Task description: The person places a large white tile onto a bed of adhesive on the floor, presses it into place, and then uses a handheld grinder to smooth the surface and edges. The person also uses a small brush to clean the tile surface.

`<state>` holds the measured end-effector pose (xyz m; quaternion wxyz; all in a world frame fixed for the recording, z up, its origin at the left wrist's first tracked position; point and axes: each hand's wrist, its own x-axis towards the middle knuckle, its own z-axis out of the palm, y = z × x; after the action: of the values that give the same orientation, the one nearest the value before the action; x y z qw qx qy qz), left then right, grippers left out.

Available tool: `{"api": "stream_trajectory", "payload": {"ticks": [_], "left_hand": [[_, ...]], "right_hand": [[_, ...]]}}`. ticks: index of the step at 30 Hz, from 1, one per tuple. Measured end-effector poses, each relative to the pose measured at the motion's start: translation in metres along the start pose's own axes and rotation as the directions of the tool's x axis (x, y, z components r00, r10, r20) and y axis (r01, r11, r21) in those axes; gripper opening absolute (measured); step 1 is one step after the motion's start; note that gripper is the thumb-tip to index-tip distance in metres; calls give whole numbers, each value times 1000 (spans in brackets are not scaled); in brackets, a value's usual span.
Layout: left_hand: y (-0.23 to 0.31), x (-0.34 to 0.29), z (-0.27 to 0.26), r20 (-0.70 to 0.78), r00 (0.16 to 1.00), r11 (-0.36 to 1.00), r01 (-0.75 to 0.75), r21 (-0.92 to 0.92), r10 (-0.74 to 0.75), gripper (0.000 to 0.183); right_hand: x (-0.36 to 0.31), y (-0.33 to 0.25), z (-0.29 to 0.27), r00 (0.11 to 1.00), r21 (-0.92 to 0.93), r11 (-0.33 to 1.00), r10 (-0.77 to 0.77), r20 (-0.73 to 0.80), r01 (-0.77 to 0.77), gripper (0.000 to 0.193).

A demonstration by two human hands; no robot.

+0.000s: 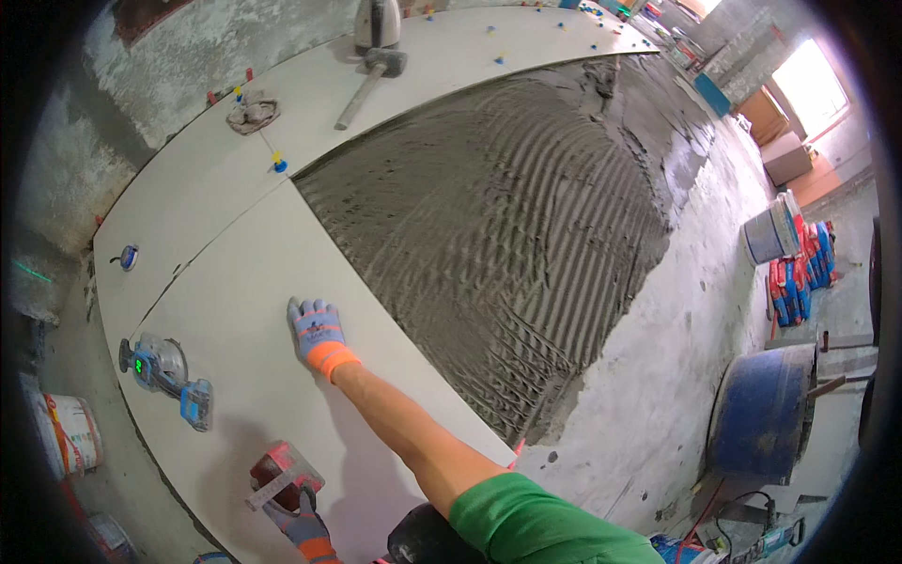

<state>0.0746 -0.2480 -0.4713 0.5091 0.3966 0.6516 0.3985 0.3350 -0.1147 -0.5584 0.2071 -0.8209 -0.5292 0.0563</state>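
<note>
My right hand (319, 331), in a grey glove with an orange cuff, lies flat on a large pale floor tile (244, 273), fingers slightly spread and nothing in them. My left hand (303, 528), gloved alike, is at the lower edge with its fingers closed round a red and grey block-shaped tool (287, 470) on the same tile. Left of my hands rests a round suction-type device (162, 362) with a blue battery pack and a green lit display. Beside the tile spreads grey mortar (489, 216), combed into ridges.
A mallet (376, 80) and a crumpled rag (252, 113) lie on the tiles behind. Yellow-and-blue levelling clips (280, 165) stand in the joints. A blue drum (761, 414), a bucket (770, 233) and blue-red bags (799, 277) are at right; a white bucket (73, 434) is at left.
</note>
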Motion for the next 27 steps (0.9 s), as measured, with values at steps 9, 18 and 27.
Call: {"api": "stream_trajectory", "payload": {"ticks": [9, 18, 27], "left_hand": [[-67, -43, -4, 100, 956, 638, -261, 724, 277, 87], [-54, -86, 34, 231, 934, 646, -356, 675, 273, 69], [-64, -112, 53, 322, 905, 550, -425, 718, 279, 89]], "right_hand": [[-173, 22, -47, 938, 283, 959, -120, 326, 24, 42], [-337, 187, -113, 825, 557, 797, 467, -318, -236, 33], [-551, 466, -210, 368, -98, 431, 604, -707, -897, 45]]}}
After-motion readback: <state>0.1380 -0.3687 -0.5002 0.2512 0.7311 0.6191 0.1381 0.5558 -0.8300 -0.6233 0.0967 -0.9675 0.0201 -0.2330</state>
